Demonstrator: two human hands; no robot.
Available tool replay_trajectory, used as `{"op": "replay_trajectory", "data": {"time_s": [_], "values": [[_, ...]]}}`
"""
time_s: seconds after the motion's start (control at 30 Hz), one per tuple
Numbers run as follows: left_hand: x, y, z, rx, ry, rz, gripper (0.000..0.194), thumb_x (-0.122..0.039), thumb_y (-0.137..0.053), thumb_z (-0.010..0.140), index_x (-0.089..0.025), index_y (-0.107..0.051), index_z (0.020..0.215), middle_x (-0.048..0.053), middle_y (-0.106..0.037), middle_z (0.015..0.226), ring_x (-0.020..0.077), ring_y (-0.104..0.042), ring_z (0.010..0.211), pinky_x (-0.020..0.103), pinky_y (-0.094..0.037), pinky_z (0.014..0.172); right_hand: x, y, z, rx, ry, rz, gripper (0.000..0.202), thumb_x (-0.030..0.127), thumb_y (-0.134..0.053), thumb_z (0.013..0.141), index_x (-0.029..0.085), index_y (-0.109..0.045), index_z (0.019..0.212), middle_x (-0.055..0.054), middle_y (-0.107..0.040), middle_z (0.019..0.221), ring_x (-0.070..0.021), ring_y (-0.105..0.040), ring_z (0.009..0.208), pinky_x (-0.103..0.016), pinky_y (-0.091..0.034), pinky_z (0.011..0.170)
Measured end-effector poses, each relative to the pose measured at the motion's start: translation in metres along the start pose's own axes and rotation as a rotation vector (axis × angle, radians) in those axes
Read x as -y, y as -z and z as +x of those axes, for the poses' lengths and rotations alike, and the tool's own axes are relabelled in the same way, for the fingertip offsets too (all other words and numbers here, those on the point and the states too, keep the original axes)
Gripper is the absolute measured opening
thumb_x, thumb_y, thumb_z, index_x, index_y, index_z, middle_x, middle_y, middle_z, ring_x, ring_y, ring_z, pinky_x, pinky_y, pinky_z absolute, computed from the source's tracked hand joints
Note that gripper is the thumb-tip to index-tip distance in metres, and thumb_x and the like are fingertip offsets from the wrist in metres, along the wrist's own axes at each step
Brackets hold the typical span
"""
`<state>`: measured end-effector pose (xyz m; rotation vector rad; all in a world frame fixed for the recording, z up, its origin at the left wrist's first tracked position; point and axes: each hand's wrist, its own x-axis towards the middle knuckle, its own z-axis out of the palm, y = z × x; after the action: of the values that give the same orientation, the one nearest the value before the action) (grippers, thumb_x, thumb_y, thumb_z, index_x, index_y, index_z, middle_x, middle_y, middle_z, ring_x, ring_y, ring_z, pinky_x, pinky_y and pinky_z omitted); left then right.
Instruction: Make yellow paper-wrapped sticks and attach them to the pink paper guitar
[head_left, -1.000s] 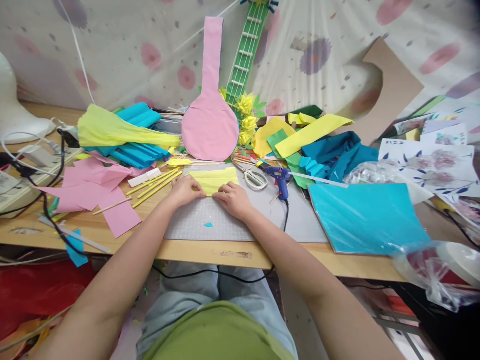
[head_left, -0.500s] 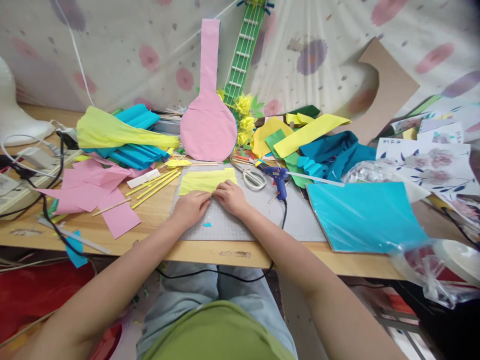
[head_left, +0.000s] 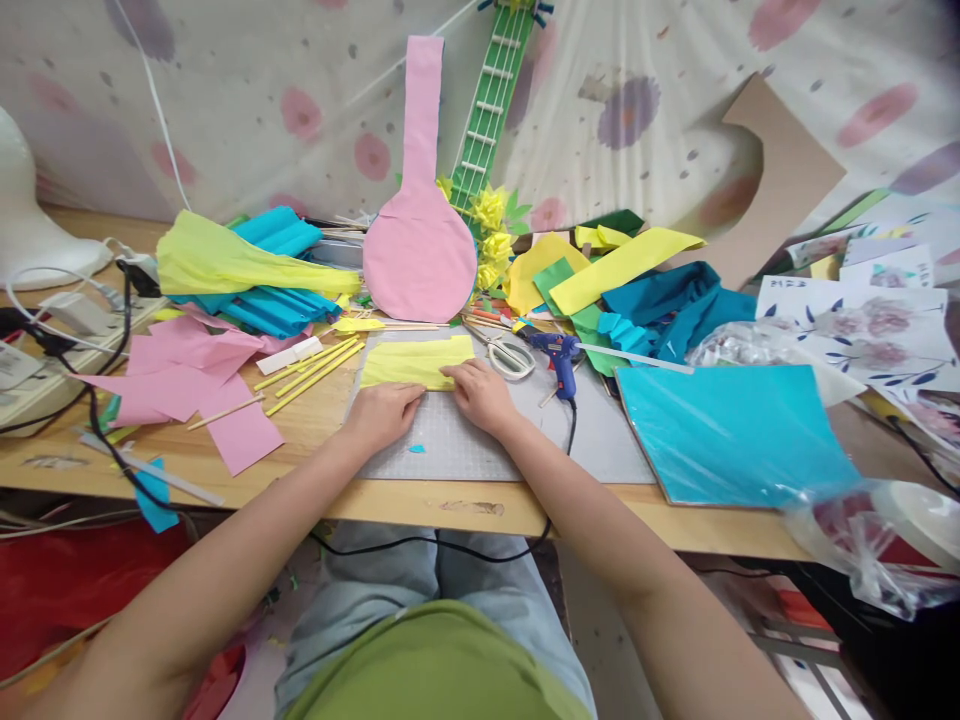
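- Fingers (head_left: pixel 411 393) of the left hand (head_left: pixel 382 413) are curled in at the near edge of the yellow sheet (head_left: pixel 416 360); whether they pinch it, I cannot tell.
- The right hand (head_left: pixel 484 397) has its fingers bent, tips at the sheet's near right corner; their grip is unclear too.
- The sheet lies flat on the grey mat (head_left: pixel 600 440), toward the mat's far left corner, back from the counter's (head_left: pixel 315 492) near edge.
- Step in hand, as I judge it: working that near edge, perhaps a fold or roll; the fingers hide the detail.
- The next move would call for light, even pressure from both hands along the edge, since the sheet looks thin and easily creased.
- Yellow sticks (head_left: pixel 315 375) lie just beside the mat's left edge; scissors (head_left: pixel 512 358) and a glue gun (head_left: pixel 556 360) lie right of the sheet.
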<state>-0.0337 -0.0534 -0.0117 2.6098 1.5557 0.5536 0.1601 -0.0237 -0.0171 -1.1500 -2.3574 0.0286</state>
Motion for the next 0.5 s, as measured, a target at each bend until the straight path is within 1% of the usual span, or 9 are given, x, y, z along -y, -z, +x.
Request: {"op": "replay_trajectory", "data": {"time_s": [0.07,0.13,0.23,0.3,0.43,0.5], "values": [[0.0008,0.0000,-0.0008,0.010,-0.011,-0.006,0.034,-0.029,-0.035,0.085,-0.025,-0.058,0.109,0.004,-0.062,0.111,0.0199,-0.059,0.097,0.032,-0.043,0.081,-0.0031,0.0044,-0.0039,-0.027,-0.054,0.047,0.043,0.003,-0.040,0.072,0.014,-0.056,0.110,-0.006,-0.065,0.099,-0.0192,-0.051,0.095,-0.031,-0.040,0.084],[0.0016,0.0001,-0.0002,0.023,-0.028,-0.011,0.035,-0.029,-0.036,0.084,-0.023,-0.057,0.112,0.005,-0.060,0.115,0.0193,-0.057,0.102,0.031,-0.042,0.086,-0.0051,0.0075,-0.0061,-0.059,-0.098,0.097,0.046,0.001,-0.038,0.069,0.014,-0.054,0.110,-0.005,-0.065,0.099,-0.0181,-0.052,0.095,-0.031,-0.040,0.084],[0.0033,-0.0004,0.0020,0.036,-0.047,-0.021,0.039,-0.032,-0.037,0.084,-0.017,-0.056,0.115,0.007,-0.057,0.119,0.0195,-0.052,0.110,0.032,-0.039,0.093,-0.0051,0.0094,-0.0066,-0.101,-0.157,0.144,0.046,0.000,-0.036,0.068,0.014,-0.051,0.109,-0.004,-0.066,0.098,-0.0167,-0.053,0.094,-0.030,-0.041,0.083],[0.0047,-0.0016,0.0035,0.044,-0.053,-0.028,0.042,-0.034,-0.036,0.085,-0.015,-0.055,0.117,0.008,-0.055,0.122,0.0190,-0.050,0.113,0.031,-0.035,0.098,-0.0038,0.0091,-0.0061,-0.093,-0.179,0.147,0.044,0.000,-0.036,0.069,0.015,-0.051,0.108,-0.004,-0.066,0.097,-0.0168,-0.053,0.094,-0.030,-0.041,0.082],[0.0073,-0.0040,0.0063,0.074,-0.062,-0.038,0.045,-0.036,-0.033,0.086,-0.014,-0.052,0.120,0.008,-0.050,0.127,0.0166,-0.044,0.119,0.031,-0.028,0.103,-0.0008,0.0056,-0.0058,-0.015,-0.124,0.111,0.038,0.001,-0.039,0.070,0.016,-0.053,0.103,-0.006,-0.064,0.099,-0.0169,-0.053,0.095,-0.029,-0.041,0.082],[0.0077,-0.0042,0.0077,0.085,-0.061,-0.040,0.045,-0.035,-0.031,0.086,-0.014,-0.052,0.120,0.008,-0.050,0.128,0.0161,-0.043,0.120,0.031,-0.027,0.104,0.0006,0.0027,-0.0055,0.008,-0.093,0.096,0.032,0.004,-0.041,0.074,0.016,-0.054,0.100,-0.007,-0.063,0.098,-0.0161,-0.053,0.095,-0.028,-0.041,0.082]]}}
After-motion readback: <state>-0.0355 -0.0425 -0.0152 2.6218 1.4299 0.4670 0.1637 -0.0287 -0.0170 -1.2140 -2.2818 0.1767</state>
